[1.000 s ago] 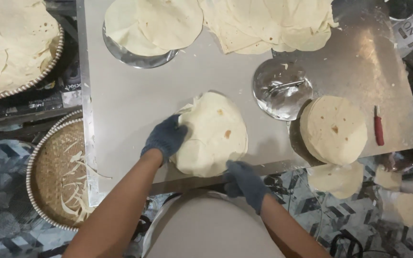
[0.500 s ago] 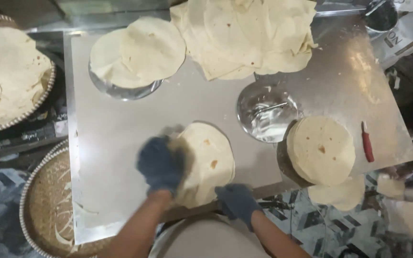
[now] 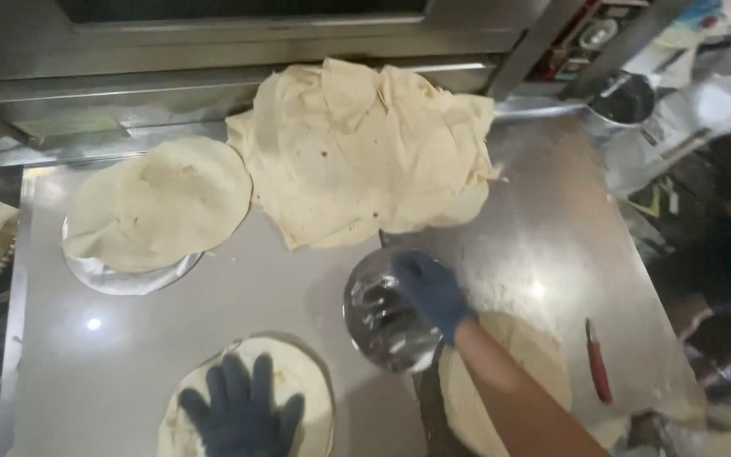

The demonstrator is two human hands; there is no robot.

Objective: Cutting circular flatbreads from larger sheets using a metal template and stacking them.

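Both of my hands wear dark blue gloves. My left hand (image 3: 241, 413) lies flat, fingers spread, on a round pale flatbread (image 3: 306, 388) at the near edge of the steel table (image 3: 281, 288). My right hand (image 3: 431, 292) reaches forward over the rim of a shiny metal bowl (image 3: 378, 322) in the middle of the table. Whether it grips the bowl cannot be told. Under my right forearm sits a stack of round flatbreads (image 3: 535, 355).
A large heap of thin flatbreads (image 3: 365, 152) lies at the back of the table. Left of it, more flatbreads (image 3: 162, 203) rest on a metal plate. A red-handled tool (image 3: 598, 362) lies at the right. A steel pot (image 3: 623, 100) stands at the far right corner.
The view has tilted toward the back of the table. My right hand left the near flatbread and reached forward to the metal bowl. My left hand stays on the flatbread.
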